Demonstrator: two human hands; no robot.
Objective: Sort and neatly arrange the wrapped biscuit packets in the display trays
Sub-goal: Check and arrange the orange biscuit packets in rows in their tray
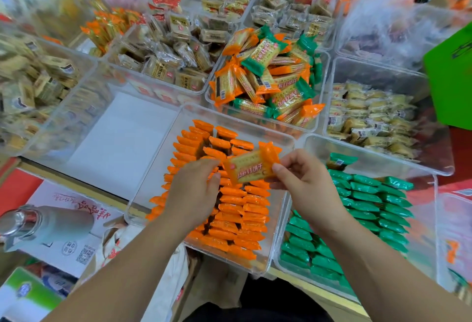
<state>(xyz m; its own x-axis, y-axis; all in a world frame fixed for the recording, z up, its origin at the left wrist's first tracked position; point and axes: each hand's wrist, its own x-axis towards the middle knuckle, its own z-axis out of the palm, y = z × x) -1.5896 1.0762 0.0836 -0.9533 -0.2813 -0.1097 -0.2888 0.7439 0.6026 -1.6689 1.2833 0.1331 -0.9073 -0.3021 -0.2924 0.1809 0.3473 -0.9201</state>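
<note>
An orange-wrapped biscuit packet (251, 167) is held flat above the orange tray (283, 140). My right hand (304, 181) pinches its right end between thumb and fingers. My left hand (195, 188) touches its left edge with the fingertips, hovering over rows of orange packets (242, 209) standing on edge. To the right, a clear tray (370, 150) holds rows of green packets (370, 199). Behind both, a tray (209, 89) holds a loose mixed heap of orange and green packets (270, 79).
An empty clear tray (120, 127) lies left of the orange one. Trays of beige packets (370, 114) and brown packets (166, 56) fill the back. A bottle (46, 224) rests on a printed carton (63, 245) at lower left. A green sign (449, 76) stands right.
</note>
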